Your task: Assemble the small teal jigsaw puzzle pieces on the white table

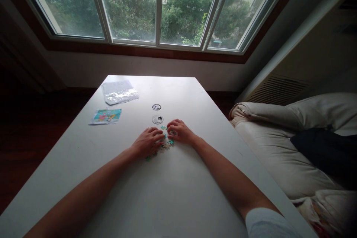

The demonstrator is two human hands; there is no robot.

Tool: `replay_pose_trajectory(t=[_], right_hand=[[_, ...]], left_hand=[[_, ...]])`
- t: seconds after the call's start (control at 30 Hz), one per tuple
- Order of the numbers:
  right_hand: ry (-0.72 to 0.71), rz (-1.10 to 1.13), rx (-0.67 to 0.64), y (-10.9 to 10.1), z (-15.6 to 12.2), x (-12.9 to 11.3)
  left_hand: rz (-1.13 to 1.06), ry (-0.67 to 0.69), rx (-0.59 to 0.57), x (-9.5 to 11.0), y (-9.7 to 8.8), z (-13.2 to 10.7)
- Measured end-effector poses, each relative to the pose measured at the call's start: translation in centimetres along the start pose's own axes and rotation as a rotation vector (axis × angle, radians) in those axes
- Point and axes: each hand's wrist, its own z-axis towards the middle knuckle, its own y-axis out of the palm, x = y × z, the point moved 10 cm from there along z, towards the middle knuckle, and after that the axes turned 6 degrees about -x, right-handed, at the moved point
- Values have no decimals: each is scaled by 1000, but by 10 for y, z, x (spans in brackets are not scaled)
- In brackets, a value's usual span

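Observation:
A small heap of jigsaw puzzle pieces (166, 144), green and pale ones, lies on the white table (167, 189). My left hand (147, 142) rests over the left side of the heap, palm down, fingers apart and touching pieces. At the heap's right edge is my right hand (181, 132), its fingers curved and thumb apart, with several pieces showing in the gap between them. Neither hand visibly grips a piece, though some pieces are hidden beneath the fingers.
Two round black-and-white discs (157, 119) lie just beyond the hands. To the left are a colourful cartoon picture sheet (106, 116) and a clear plastic bag (119, 92). A cream sofa (276, 145) with dark cloth (323, 152) stands right of the table; a window (134, 7) is ahead.

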Motion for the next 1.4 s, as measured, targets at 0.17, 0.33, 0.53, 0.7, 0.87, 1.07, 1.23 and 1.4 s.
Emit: replay_pose_trajectory(t=[0.17, 0.33, 0.53, 0.7, 0.87, 1.07, 1.23, 1.4], right_hand=[[22, 28, 31, 1, 0, 2], [26, 100, 54, 1, 1, -2], [120, 215, 242, -12, -1, 11], [247, 113, 349, -19, -8, 32], [279, 99, 376, -21, -12, 42], [265, 59, 369, -20, -11, 40], [302, 48, 388, -22, -13, 43], [302, 42, 371, -20, -13, 44]], left_hand=[[18, -3, 8, -2, -1, -1], [16, -36, 44, -7, -2, -1], [5, -86, 59, -14, -3, -2], [-26, -104, 74, -17, -5, -2], [-53, -46, 55, -9, -3, 0], [-29, -18, 29, -4, -3, 1], [20, 14, 21, 0, -3, 1], [46, 5, 15, -1, -3, 0]])
